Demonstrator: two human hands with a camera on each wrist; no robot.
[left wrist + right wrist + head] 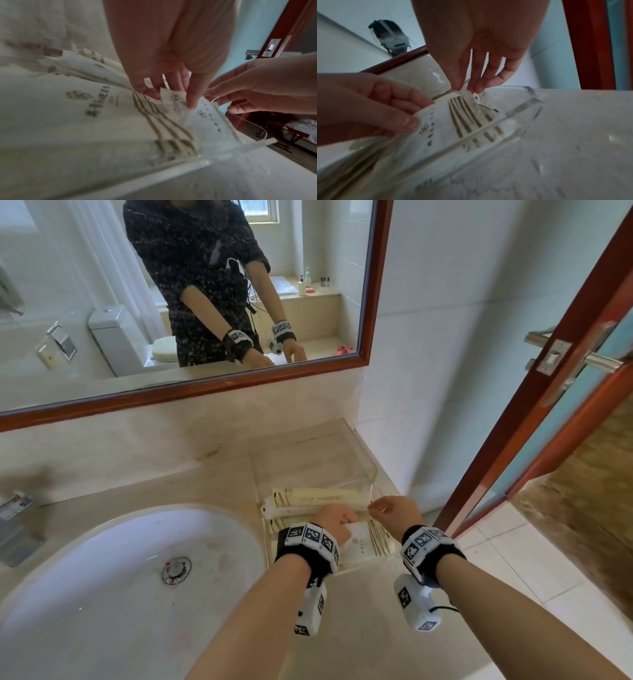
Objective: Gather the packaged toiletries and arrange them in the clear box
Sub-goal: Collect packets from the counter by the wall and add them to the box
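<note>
The clear box (371, 474) stands on the counter right of the sink, with long cream packets (318, 498) lying inside. At its near end a white packet with gold stripes (363, 542) sits tilted against the wall. My left hand (342, 517) grips this packet from the left, thumb on its face (409, 122). My right hand (376, 506) pinches its upper corner (468, 93) between thumb and forefinger. In the left wrist view my left hand (171, 98) holds small sachets (175, 98) beside a bigger packet (68, 108); the box rim (240, 147) runs below.
A white sink (102, 577) with a drain (176, 569) lies left of the box. A mirror (171, 302) hangs behind the counter. An open red-framed door (565, 371) with a metal handle stands to the right, past the counter edge (411, 594).
</note>
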